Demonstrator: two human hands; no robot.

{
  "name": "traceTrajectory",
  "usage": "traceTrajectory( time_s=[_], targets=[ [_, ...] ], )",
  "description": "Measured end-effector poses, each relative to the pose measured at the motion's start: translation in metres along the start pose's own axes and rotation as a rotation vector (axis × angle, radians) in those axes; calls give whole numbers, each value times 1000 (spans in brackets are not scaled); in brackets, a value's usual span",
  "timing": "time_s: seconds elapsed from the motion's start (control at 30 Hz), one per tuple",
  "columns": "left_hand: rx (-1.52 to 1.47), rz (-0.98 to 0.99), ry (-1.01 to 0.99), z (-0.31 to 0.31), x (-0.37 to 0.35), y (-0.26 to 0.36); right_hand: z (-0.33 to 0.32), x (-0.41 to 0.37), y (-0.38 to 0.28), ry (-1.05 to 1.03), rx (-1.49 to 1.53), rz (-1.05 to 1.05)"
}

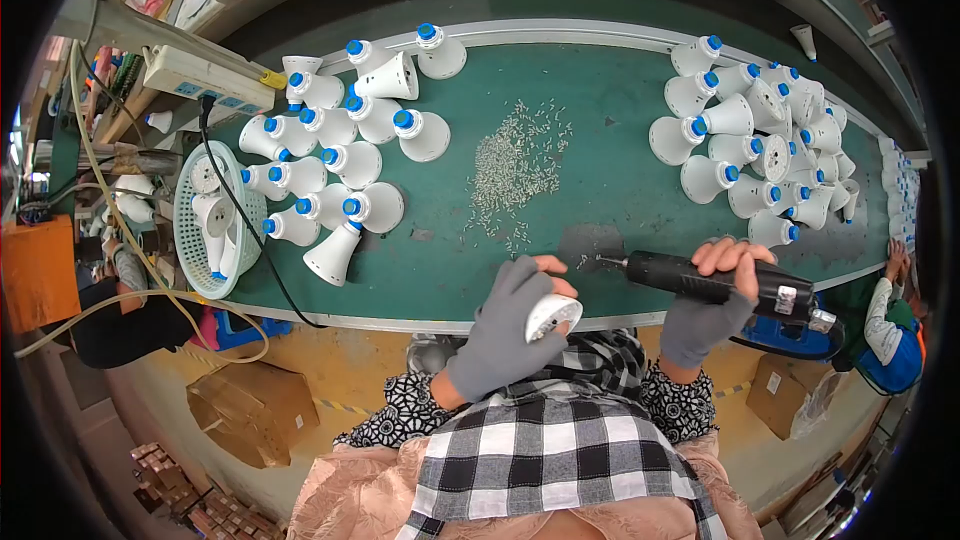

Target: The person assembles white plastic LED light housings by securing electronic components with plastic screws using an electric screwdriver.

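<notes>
My left hand (pixel 510 325), in a grey glove with bare fingertips, is wrapped round a white part (pixel 553 318) whose round face with small holes points up and right. In my right hand (pixel 712 305), also gloved, is a black electric screwdriver (pixel 680 275); its bit points left, low over the green bench top. A pile of small screws (pixel 515 165) lies spread on the bench beyond my hands. White cone-shaped parts with blue caps (pixel 378 207) stand and lie to the left. More such white parts (pixel 703 180) are grouped at the right.
At the left a pale green basket (pixel 183 230) holds white parts, beside a black cable and a power strip (pixel 205 80). Cardboard boxes (pixel 250 410) are on the floor. A co-worker (pixel 890 340) is at the far right. The bench's metal edge (pixel 400 324) runs near me.
</notes>
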State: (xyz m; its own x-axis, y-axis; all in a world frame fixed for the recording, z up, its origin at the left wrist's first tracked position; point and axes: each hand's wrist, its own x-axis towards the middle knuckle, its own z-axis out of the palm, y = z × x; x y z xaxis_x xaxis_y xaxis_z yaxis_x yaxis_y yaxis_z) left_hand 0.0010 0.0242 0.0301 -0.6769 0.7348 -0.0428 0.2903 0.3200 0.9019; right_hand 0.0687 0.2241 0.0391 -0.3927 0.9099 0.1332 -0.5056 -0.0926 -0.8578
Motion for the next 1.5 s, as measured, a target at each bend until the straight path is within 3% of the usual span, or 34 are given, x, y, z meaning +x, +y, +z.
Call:
traceTrajectory(
  time_s=[0.2,1.5],
  targets=[
    [98,157,-99,4,11,10,-1,9,-22,6,144,103],
    [130,178,-29,9,4,10,4,4,-36,-88,273,138]
  ],
)
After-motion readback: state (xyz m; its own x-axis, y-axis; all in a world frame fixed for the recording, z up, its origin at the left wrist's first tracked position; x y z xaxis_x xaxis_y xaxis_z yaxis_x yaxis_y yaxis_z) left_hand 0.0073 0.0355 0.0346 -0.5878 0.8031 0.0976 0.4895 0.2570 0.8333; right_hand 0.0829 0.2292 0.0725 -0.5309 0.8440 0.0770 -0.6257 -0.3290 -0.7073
